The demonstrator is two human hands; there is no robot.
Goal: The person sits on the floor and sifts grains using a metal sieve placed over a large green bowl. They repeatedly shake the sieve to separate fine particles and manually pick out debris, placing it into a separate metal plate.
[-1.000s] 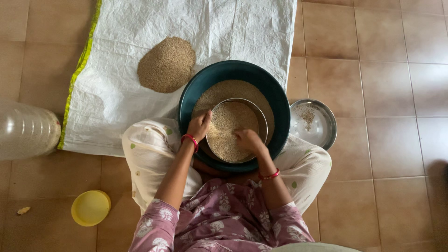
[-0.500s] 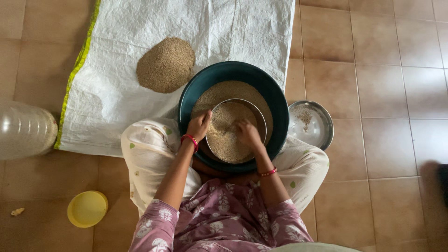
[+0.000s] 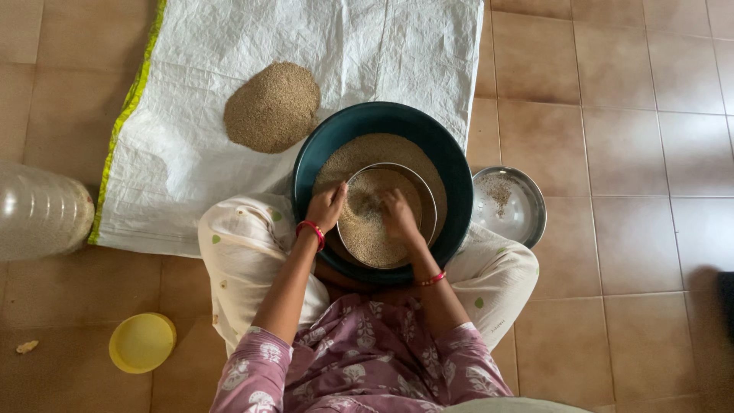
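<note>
I sit on the floor with a dark teal basin [image 3: 453,164] of grain between my knees. Inside it rests a round metal sieve [image 3: 424,195] holding brown grain [image 3: 367,229]. My left hand [image 3: 327,206] grips the sieve's left rim. My right hand [image 3: 399,215] lies in the grain inside the sieve, fingers spread on it. Both wrists wear red bangles.
A white woven sack [image 3: 367,53] is spread on the tiled floor ahead, with a heap of grain [image 3: 272,107] on it. A small steel plate [image 3: 511,205] sits right of the basin. A clear plastic jar [image 3: 42,216] lies at left, a yellow lid [image 3: 142,342] near my left knee.
My right hand has shifted slightly within the grain in the sieve. The left hand stays on the rim. The view has drifted a little.
</note>
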